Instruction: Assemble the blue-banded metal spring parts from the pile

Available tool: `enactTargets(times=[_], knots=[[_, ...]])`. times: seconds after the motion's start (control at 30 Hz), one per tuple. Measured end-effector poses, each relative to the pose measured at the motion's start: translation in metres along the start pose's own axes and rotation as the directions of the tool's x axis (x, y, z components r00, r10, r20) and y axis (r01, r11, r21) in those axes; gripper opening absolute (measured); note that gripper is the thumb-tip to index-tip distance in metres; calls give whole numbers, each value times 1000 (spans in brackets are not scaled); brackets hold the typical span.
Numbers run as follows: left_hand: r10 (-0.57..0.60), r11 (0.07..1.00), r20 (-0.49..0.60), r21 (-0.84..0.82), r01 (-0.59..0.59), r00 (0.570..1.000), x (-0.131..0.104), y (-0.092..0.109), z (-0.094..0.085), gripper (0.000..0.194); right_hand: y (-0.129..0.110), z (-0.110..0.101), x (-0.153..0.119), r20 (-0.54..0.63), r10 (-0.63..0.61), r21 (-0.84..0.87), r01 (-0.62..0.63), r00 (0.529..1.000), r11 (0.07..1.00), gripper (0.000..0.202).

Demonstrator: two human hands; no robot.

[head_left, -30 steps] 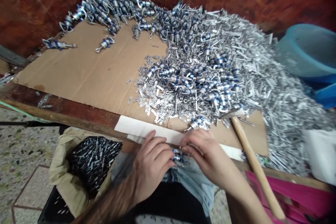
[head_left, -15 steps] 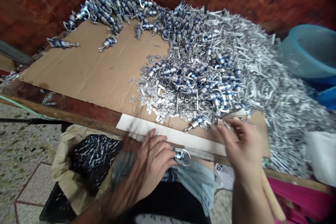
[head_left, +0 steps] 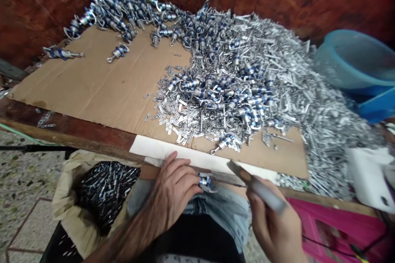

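Observation:
My left hand (head_left: 177, 185) rests at the table's front edge, fingers closed round a blue-and-silver metal fitting (head_left: 205, 181) with a curved loop at its right end. Most of the fitting's left part is hidden under the fingers. My right hand (head_left: 274, 222) grips a hammer (head_left: 265, 195), its metal head raised above the edge and slightly blurred; the palm hides the handle. Under both hands runs a white strip (head_left: 173, 154). One similar fitting (head_left: 224, 143) lies just beyond the strip, beside small flat two-holed metal plates (head_left: 182, 123).
Heaps of finished-looking fittings (head_left: 123, 4) and loose silver parts (head_left: 286, 61) cover the back and right of the cardboard (head_left: 77, 86). A blue tub (head_left: 354, 61) stands at right. At lower left, a lined container (head_left: 66, 197) holds more metal parts. A pink stool (head_left: 336, 230) is at lower right.
My right hand has moved from the small parts down toward the edge and now holds the hammer. The left hand stays on the fitting. The view has shifted slightly right.

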State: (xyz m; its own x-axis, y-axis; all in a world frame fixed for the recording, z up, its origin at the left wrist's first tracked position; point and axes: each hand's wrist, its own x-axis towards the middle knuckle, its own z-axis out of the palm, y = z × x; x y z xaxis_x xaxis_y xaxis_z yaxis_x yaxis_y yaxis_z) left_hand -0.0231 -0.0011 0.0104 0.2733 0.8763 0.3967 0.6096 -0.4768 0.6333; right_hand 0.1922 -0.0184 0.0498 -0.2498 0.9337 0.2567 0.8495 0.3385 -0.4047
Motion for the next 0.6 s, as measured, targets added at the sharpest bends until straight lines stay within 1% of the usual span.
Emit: enactTargets(times=[0.03, 0.07, 0.1, 0.17, 0.2, 0.3, 0.33, 0.43, 0.53, 0.6], knots=[[5, 1000, 3, 5, -5, 1000, 0, 0, 0, 3, -7, 1, -3, -7, -62, 19, 62, 998, 998, 26], [9, 1000, 4, 9, -9, 1000, -1, -1, 0, 3, -12, 3, -3, 19, -97, 20, 97, 995, 995, 27], [12, 1000, 5, 10, -12, 1000, -1, -1, 1, 3, -16, 4, -2, 75, -103, 5, 103, 992, 995, 26], [12, 1000, 9, 8, -12, 1000, -2, -1, 1, 3, -19, 7, 3, 199, -76, -47, 87, 977, 995, 21], [10, 1000, 8, 3, -10, 1000, -2, -1, 1, 4, -19, 7, 6, 204, -70, -60, 84, 976, 995, 21], [-2, 1000, -10, -25, 2, 1000, -3, -1, 2, 3, -19, 8, 11, 115, -124, -33, 128, 986, 991, 24], [-9, 999, -15, -33, 8, 1000, -3, -1, 2, 2, -19, 9, 11, 121, -129, -26, 133, 984, 991, 23], [-15, 999, -10, -44, 14, 1000, -4, 0, 3, 1, -22, 10, 12, 215, -96, -41, 107, 972, 993, 23], [-8, 999, -17, -49, 7, 1000, -4, -1, 3, 1, -26, 12, 13, 195, -92, -19, 98, 976, 995, 27], [-6, 999, -15, -41, 5, 1000, -4, -1, 3, 1, -23, 12, 15, 248, -59, -4, 62, 967, 998, 27]])
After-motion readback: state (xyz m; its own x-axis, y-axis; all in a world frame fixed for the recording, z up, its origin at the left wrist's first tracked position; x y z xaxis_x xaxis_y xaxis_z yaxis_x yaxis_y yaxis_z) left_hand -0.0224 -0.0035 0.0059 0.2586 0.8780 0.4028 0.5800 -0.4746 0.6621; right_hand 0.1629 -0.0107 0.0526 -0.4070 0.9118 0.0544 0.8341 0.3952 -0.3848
